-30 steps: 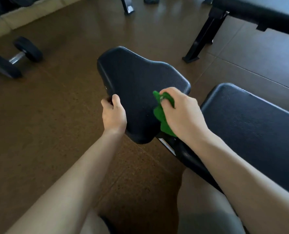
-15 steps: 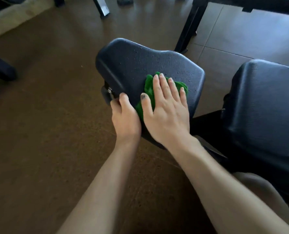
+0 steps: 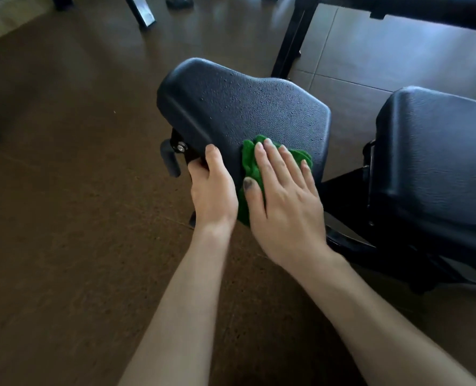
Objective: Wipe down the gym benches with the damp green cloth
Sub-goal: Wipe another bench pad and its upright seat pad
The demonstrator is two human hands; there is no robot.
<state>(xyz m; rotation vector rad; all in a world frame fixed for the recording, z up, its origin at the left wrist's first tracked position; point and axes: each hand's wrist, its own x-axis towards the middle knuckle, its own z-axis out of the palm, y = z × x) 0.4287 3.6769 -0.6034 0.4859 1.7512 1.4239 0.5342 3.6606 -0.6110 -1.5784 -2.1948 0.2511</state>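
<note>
While my left hand (image 3: 213, 188) gripped the seat pad's (image 3: 245, 107) near-left edge, fingers curled under it, my right hand (image 3: 282, 196) pressed the green cloth (image 3: 249, 162) flat, fingers straight and slightly apart. Droplets remained farther up; the long pad (image 3: 437, 151) on the right looked untouched. Its long axis ran rightward.

Black textured seat pad (image 3: 239, 107), wider at the far end and narrowing toward the near end, tilted, beaded with small droplets (a wet sheen across the upper part). Gripped at its near left edge by the left hand (image 3: 211, 188), thumb on top. Crumpled green cloth (image 3: 249, 160) on the pad's near right part, pressed flat under the right hand (image 3: 284, 196), green showing past the fingertips and beside the thumb. Longer black back pad (image 3: 437, 162) just to the right, apart from the seat pad, on a black frame.
</note>
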